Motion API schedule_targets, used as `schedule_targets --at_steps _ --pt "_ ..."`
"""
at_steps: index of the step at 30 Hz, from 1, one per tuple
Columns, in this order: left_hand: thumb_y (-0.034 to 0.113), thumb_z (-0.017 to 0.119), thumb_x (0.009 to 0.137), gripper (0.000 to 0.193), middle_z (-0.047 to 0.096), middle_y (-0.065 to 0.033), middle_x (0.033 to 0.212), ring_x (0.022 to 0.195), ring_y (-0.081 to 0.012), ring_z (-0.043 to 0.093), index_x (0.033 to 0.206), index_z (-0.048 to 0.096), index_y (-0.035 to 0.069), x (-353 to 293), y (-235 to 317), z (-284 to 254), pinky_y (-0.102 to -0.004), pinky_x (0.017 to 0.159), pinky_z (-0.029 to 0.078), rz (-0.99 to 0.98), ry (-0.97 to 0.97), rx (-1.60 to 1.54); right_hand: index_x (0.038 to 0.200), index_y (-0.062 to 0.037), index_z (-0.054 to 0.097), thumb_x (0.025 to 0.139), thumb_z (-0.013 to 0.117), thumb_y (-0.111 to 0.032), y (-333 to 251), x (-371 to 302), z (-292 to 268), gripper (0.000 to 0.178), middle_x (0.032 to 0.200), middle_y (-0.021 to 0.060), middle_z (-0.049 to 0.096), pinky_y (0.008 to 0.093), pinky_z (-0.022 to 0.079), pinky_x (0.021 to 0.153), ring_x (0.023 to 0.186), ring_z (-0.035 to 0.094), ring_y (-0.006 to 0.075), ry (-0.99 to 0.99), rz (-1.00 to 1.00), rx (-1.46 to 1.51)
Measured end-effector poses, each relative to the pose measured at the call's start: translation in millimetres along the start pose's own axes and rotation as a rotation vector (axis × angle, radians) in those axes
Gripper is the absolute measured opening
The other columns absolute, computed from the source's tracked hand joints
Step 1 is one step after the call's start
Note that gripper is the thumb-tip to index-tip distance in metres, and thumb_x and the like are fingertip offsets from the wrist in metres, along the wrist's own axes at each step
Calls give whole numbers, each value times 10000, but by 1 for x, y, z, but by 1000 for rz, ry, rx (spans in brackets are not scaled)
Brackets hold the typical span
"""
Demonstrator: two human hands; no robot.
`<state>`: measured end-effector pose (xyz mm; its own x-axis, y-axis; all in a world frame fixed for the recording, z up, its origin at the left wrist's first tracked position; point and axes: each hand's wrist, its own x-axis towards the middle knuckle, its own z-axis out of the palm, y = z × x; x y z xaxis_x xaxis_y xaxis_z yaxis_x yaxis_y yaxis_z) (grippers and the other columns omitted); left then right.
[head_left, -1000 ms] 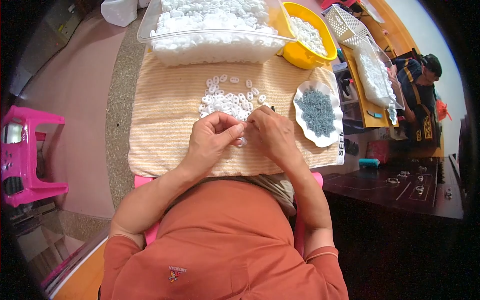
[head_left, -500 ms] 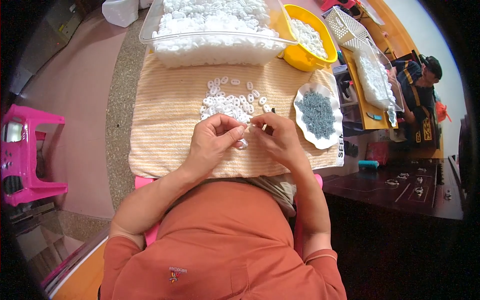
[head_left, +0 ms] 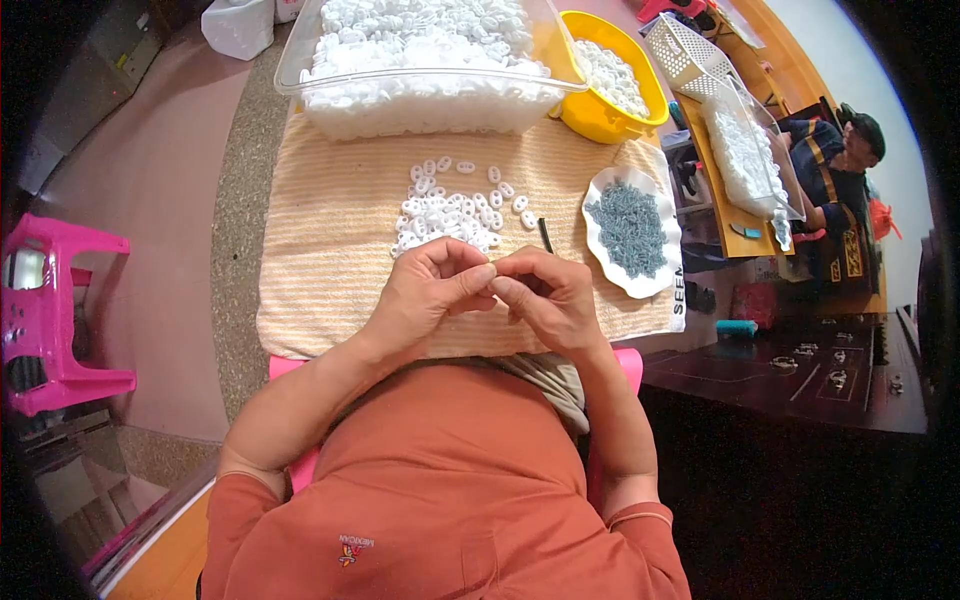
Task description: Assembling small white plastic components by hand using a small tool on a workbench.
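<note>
My left hand point(head_left: 432, 290) and my right hand point(head_left: 550, 298) meet over the near part of the striped towel point(head_left: 330, 250). Thumb and fingers are pinched on both, with the tips touching each other. Whatever they hold is too small and covered to make out. Just beyond the fingertips lies a pile of small white oval plastic pieces with two holes point(head_left: 440, 218). From behind my right hand sticks out a thin black rod point(head_left: 544, 234); whether that hand holds it or it lies on the towel, I cannot tell.
A scalloped white dish point(head_left: 594, 242) of small grey-blue parts point(head_left: 632, 228) stands to the right. Behind are a clear bin point(head_left: 420, 92) of white pieces and a yellow basin point(head_left: 607, 122). Pink stool point(head_left: 75, 310) at left; another person point(head_left: 850, 160) sits at the far right.
My fingertips have closed together; a white piece that showed below my left fingers is now out of sight. More of the black rod shows. The view has shifted slightly.
</note>
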<state>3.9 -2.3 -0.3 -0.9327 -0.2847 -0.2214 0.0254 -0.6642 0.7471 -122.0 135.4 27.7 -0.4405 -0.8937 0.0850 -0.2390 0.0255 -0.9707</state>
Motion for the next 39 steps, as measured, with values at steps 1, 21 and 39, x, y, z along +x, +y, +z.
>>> schedule_targets --at_steps 1,21,39 --pt "106 633 918 140 648 -59 917 809 -127 639 1006 584 8 0 0 0 -268 746 562 0 -1 0 994 33 665 895 646 -43 0 -1 0 126 873 48 647 191 476 541 688 599 72 7 45 50" --pt "97 618 926 134 661 -85 932 814 -155 653 1014 566 10 -5 1 6 -276 741 571 -56 -70 -140 1025 57 646 895 623 -5 11 -4 -2 146 951 115 631 228 551 614 763 636 128 -15 -6 288" --pt "73 668 884 219 654 -71 916 796 -144 642 1077 613 -15 -11 0 12 -282 753 563 -169 -53 -70 994 38 643 872 627 31 9 -30 -24 123 934 88 599 203 456 602 746 576 88 22 -115 -46"
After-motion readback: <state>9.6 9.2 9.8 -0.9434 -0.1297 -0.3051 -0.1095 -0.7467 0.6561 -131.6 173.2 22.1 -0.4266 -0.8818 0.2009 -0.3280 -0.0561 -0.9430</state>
